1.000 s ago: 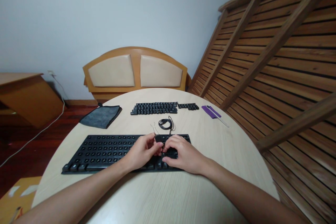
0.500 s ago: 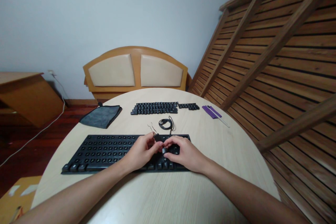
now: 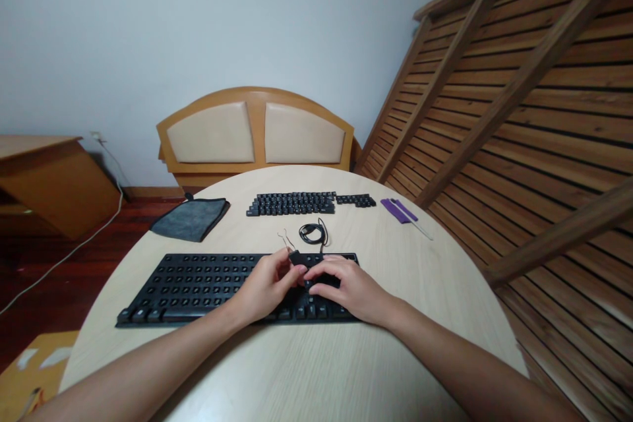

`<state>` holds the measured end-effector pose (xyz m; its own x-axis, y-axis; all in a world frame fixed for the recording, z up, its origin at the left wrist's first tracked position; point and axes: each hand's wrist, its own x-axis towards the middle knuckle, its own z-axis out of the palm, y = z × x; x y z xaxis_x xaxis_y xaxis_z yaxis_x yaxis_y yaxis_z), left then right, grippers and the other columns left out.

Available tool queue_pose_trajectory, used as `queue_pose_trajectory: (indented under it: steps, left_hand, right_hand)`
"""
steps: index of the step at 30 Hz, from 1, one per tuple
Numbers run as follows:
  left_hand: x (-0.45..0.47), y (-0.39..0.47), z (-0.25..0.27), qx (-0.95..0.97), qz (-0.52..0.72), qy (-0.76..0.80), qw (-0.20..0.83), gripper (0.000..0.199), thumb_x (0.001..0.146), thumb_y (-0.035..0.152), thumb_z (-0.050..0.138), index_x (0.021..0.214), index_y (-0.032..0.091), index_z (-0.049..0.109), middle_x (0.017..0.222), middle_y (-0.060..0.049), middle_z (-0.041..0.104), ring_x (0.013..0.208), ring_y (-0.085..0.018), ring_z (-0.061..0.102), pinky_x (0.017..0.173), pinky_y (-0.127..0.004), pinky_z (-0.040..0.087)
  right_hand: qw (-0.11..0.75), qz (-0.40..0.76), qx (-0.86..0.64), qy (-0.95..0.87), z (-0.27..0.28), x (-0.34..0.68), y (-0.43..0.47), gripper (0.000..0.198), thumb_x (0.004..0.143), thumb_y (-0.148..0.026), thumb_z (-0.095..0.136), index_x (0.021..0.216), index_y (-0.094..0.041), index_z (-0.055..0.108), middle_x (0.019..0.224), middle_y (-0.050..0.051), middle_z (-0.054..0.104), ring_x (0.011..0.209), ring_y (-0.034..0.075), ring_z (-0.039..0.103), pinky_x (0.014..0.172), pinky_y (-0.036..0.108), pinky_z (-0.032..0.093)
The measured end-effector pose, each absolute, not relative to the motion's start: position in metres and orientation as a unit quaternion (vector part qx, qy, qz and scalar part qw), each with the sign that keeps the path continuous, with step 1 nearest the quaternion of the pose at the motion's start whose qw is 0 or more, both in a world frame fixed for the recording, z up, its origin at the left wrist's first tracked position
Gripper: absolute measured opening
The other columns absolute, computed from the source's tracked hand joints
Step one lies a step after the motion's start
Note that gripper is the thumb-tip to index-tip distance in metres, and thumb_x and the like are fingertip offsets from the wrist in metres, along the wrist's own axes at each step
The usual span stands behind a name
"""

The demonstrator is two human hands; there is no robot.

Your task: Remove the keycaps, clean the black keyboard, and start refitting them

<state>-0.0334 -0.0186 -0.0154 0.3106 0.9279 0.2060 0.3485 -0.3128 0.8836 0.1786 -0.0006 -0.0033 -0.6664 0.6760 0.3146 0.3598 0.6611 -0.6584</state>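
Observation:
On the table lies a black keyboard [image 3: 198, 280], its upper rows stripped to bare switches, with a few keycaps left along the bottom edge. My left hand [image 3: 267, 285] is closed around the black handle of a wire keycap puller [image 3: 295, 257], whose two wire prongs point up and away. Over the keyboard's right part is my right hand [image 3: 353, 289], thumb and index finger parted. A small dark keycap [image 3: 307, 283] sits between those fingertips, low at the keyboard; whether the fingers touch it is hard to see. Both hands hide part of the keys.
Removed keycaps [image 3: 291, 203] stand in rows farther back, beside a smaller group [image 3: 356, 200]. A coiled black cable [image 3: 312, 233] lies behind the keyboard. A grey cloth [image 3: 190, 219] is at left; a purple item [image 3: 395, 210] and a thin white stick [image 3: 420, 231] are at right.
My right thumb and index finger have parted slightly, and the keycap they pinched now shows darker and lower between them. My left hand stays put with the keycap puller.

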Motion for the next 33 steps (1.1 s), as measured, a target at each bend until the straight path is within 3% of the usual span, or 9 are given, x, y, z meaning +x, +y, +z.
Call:
queue_pose_trajectory:
  steps: [3,5,11,16,22,28,33]
  left_hand:
    - [-0.032,-0.018,-0.015,0.715,0.378,0.447,0.382,0.025,0.094,0.037,0.055,0.082,0.016,0.059,0.067,0.001,0.06,0.062,-0.014,0.054,0.058,-0.024,0.04]
    - [-0.032,-0.019,-0.016,0.72,0.37,0.448,0.38,0.025,0.095,0.037,0.054,0.082,0.016,0.058,0.068,0.001,0.06,0.062,-0.014,0.054,0.058,-0.024,0.04]
    - [-0.033,-0.018,-0.018,0.717,0.373,0.473,0.351,0.026,0.094,0.04,0.054,0.085,0.017,0.059,0.073,-0.002,0.065,0.066,-0.017,0.057,0.061,-0.027,0.043]
    - [-0.033,-0.016,-0.018,0.711,0.373,0.478,0.356,0.024,0.095,0.037,0.054,0.086,0.017,0.062,0.079,-0.004,0.069,0.072,-0.018,0.061,0.067,-0.03,0.045]
    - [-0.033,-0.017,-0.018,0.709,0.357,0.484,0.368,0.024,0.095,0.037,0.053,0.085,0.017,0.06,0.08,-0.005,0.07,0.073,-0.018,0.062,0.068,-0.031,0.046]
    - [-0.033,-0.016,-0.02,0.711,0.355,0.48,0.372,0.024,0.096,0.037,0.052,0.087,0.017,0.061,0.08,-0.005,0.07,0.074,-0.019,0.063,0.069,-0.031,0.046]
    - [-0.032,-0.016,-0.019,0.711,0.356,0.479,0.371,0.024,0.096,0.037,0.053,0.086,0.017,0.061,0.08,-0.005,0.071,0.075,-0.02,0.065,0.07,-0.032,0.047]
  right_hand:
    - [0.269,0.202,-0.258,-0.906,-0.005,0.179,0.002,0.012,0.091,-0.029,0.068,0.102,-0.023,0.07,0.103,0.001,0.076,0.1,0.019,0.068,0.107,0.04,0.036]
    - [0.259,0.183,-0.241,-0.917,-0.004,0.179,0.002,0.013,0.094,-0.031,0.065,0.102,-0.022,0.069,0.105,0.002,0.075,0.101,0.019,0.067,0.105,0.04,0.037]
    - [0.267,0.263,-0.234,-0.897,0.001,0.182,0.001,0.012,0.094,-0.033,0.064,0.1,-0.024,0.071,0.104,0.002,0.074,0.104,0.018,0.064,0.097,0.034,0.045]
    - [0.319,0.311,-0.345,-0.826,0.005,0.202,0.021,0.016,0.096,-0.034,0.059,0.103,-0.023,0.069,0.101,0.002,0.073,0.095,0.018,0.066,0.085,0.031,0.05]
    - [0.345,0.16,-0.47,-0.797,-0.002,0.237,0.089,0.029,0.091,-0.022,0.058,0.118,-0.019,0.069,0.114,0.01,0.072,0.091,0.02,0.066,0.085,0.034,0.051]
    - [0.313,0.114,-0.505,-0.797,-0.014,0.253,0.147,0.027,0.088,-0.016,0.059,0.11,-0.014,0.074,0.091,0.01,0.075,0.082,0.022,0.066,0.081,0.034,0.05]
    - [0.297,0.084,-0.508,-0.805,-0.03,0.255,0.174,0.022,0.085,-0.01,0.064,0.103,-0.015,0.074,0.109,0.012,0.069,0.091,0.02,0.064,0.087,0.032,0.047]
